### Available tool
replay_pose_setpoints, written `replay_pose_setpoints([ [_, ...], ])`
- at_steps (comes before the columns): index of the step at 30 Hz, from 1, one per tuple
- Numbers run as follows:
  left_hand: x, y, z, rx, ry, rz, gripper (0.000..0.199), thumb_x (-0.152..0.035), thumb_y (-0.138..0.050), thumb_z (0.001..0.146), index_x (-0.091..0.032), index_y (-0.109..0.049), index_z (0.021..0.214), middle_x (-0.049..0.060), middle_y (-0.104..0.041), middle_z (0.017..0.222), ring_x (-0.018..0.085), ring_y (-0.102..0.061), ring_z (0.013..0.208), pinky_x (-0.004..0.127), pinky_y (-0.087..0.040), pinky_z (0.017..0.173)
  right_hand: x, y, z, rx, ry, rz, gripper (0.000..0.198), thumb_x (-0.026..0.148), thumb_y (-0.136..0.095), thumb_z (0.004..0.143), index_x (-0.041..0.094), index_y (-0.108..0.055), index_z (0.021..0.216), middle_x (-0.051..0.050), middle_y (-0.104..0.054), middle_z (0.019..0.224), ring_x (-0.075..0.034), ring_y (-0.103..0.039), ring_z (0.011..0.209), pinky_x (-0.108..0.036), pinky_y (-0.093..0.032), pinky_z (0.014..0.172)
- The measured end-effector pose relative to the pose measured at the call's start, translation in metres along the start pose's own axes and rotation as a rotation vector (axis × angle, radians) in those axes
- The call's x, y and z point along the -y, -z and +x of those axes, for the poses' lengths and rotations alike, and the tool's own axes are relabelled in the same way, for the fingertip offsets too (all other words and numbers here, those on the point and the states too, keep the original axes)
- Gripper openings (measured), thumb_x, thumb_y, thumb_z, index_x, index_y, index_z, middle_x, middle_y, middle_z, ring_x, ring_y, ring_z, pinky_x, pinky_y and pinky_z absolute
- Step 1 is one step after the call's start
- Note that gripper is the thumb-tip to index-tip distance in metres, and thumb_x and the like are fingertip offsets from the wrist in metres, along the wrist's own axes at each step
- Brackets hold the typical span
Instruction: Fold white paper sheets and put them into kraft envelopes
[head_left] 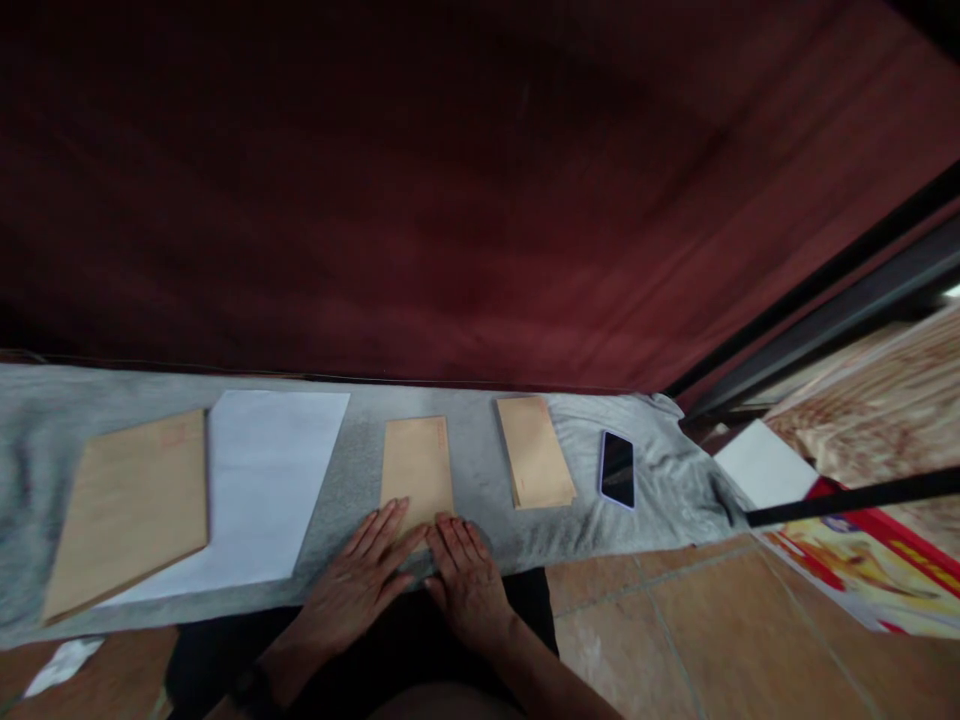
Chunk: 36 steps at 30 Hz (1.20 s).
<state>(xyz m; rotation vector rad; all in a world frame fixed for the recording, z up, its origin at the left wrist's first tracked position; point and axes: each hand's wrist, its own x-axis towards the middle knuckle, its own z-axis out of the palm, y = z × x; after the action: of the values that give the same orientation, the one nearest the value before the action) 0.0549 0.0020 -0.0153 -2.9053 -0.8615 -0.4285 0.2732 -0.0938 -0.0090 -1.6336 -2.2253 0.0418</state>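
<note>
Remotely, I see the small envelope (416, 460) at twelve o'clock from both hands, on gray cloth (476, 450). The left hand (360, 580) rests over its seven o'clock corner, the right hand (471, 585) touches its five o'clock corner; all fingers lie extended, released. Toward three o'clock: more envelopes (535, 452), then a phone (617, 470).
</note>
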Motion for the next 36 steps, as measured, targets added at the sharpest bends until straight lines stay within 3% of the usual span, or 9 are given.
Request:
replay_pose_setpoints([
  [12, 0.002, 0.0, -0.003, -0.025, 0.002, -0.03, 0.06, -0.058, -0.041, 0.099, -0.038, -0.037, 0.155, 0.002, -0.035, 0.164, 0.025, -0.039, 0.147, 0.042, -0.031, 0.119, -0.009, 0.009, -0.009, -0.025, -0.048, -0.053, 0.062, 0.034, -0.048, 0.104, 0.013, -0.029, 0.158, -0.012, -0.045, 0.156, -0.021, -0.039, 0.146, -0.04, -0.034, 0.122],
  [17, -0.005, -0.005, -0.006, -0.043, 0.052, -0.029, 0.06, -0.058, -0.042, 0.099, -0.036, -0.039, 0.154, 0.004, -0.038, 0.162, 0.026, -0.04, 0.147, 0.043, -0.03, 0.12, -0.008, 0.013, -0.006, -0.02, -0.091, -0.046, 0.054, 0.036, -0.047, 0.105, 0.014, -0.041, 0.153, -0.012, -0.052, 0.151, -0.021, -0.044, 0.142, -0.04, -0.035, 0.121],
  [24, -0.012, -0.009, -0.009, -0.066, 0.1, -0.017, 0.061, -0.059, -0.044, 0.098, -0.034, -0.043, 0.153, 0.008, -0.039, 0.161, 0.028, -0.042, 0.145, 0.046, -0.031, 0.119, 0.004, 0.001, 0.005, -0.02, -0.143, -0.037, 0.053, 0.041, -0.052, 0.103, 0.024, -0.043, 0.152, -0.007, -0.047, 0.156, -0.023, -0.044, 0.143, -0.044, -0.033, 0.121],
  [36, -0.012, -0.013, -0.011, -0.063, 0.108, -0.016, 0.06, -0.055, -0.047, 0.098, -0.034, -0.041, 0.154, 0.008, -0.036, 0.163, 0.028, -0.039, 0.147, 0.048, -0.033, 0.119, -0.004, -0.001, 0.0, -0.045, -0.14, -0.031, 0.052, 0.036, -0.048, 0.105, 0.021, -0.04, 0.154, -0.007, -0.05, 0.153, -0.022, -0.047, 0.14, -0.042, -0.032, 0.121],
])
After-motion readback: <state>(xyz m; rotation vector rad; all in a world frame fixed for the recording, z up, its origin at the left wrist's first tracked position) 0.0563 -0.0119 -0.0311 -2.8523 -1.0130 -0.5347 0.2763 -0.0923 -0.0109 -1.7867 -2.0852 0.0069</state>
